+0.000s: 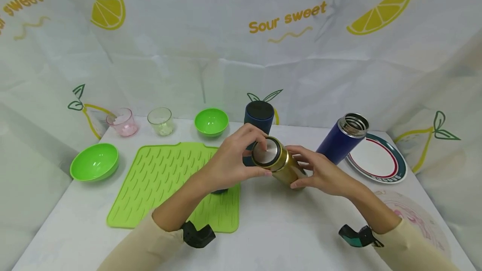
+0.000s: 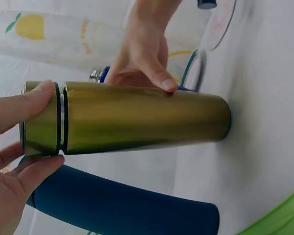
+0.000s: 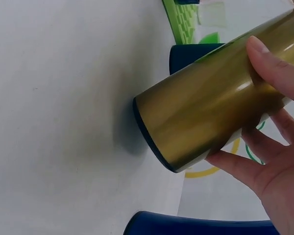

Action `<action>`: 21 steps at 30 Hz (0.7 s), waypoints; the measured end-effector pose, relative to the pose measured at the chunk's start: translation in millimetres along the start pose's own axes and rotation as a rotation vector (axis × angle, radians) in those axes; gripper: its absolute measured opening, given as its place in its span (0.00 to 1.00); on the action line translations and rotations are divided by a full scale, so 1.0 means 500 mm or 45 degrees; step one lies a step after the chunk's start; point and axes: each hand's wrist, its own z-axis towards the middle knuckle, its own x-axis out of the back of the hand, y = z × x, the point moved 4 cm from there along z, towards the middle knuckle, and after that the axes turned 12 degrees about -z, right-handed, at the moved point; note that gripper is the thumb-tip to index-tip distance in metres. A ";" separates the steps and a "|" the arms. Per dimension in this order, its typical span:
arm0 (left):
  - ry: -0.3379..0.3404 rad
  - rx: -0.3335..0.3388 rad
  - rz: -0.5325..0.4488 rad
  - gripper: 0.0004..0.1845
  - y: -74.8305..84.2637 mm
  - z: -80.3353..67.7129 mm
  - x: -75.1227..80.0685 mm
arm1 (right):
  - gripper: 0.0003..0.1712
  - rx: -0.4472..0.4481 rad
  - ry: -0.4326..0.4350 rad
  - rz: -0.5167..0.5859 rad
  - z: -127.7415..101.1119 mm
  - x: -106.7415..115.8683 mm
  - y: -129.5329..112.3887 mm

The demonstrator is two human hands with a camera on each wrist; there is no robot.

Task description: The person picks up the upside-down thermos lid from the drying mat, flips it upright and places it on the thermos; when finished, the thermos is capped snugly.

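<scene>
Between both hands stands a gold thermos flask (image 1: 289, 171), slightly tilted; whether its base touches the table I cannot tell. My left hand (image 1: 230, 159) grips its lid (image 1: 265, 154) with thumb and fingers. A narrow metal ring shows between lid and body in the left wrist view. My right hand (image 1: 321, 173) holds the body (image 3: 210, 103), thumb on one side and fingers on the other. Just behind it is a dark blue flask (image 1: 260, 116) with a black top. To the right, a blue flask (image 1: 337, 141) has its steel mouth uncovered.
A green drying mat (image 1: 162, 183) lies left, with a dark object (image 1: 219, 191) on it, mostly hidden by my left arm. Green bowls (image 1: 95, 162), a pink glass (image 1: 123, 123) and a clear glass (image 1: 160, 121) stand behind and left. A rimmed plate (image 1: 376, 158) lies right.
</scene>
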 end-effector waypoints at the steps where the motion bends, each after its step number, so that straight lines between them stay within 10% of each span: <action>1: -0.016 -0.004 0.013 0.23 0.002 0.002 0.000 | 0.48 0.001 0.001 0.000 0.000 0.001 0.000; 7: -0.137 0.006 0.001 0.22 0.011 0.005 0.009 | 0.48 -0.004 -0.007 0.005 0.000 0.002 -0.001; 15: -0.038 -0.077 0.196 0.24 0.033 0.003 0.002 | 0.47 0.004 -0.016 -0.006 0.000 0.001 -0.005; 21: -0.206 -0.121 0.121 0.30 0.038 0.003 0.016 | 0.47 -0.014 -0.027 -0.007 0.002 -0.001 -0.005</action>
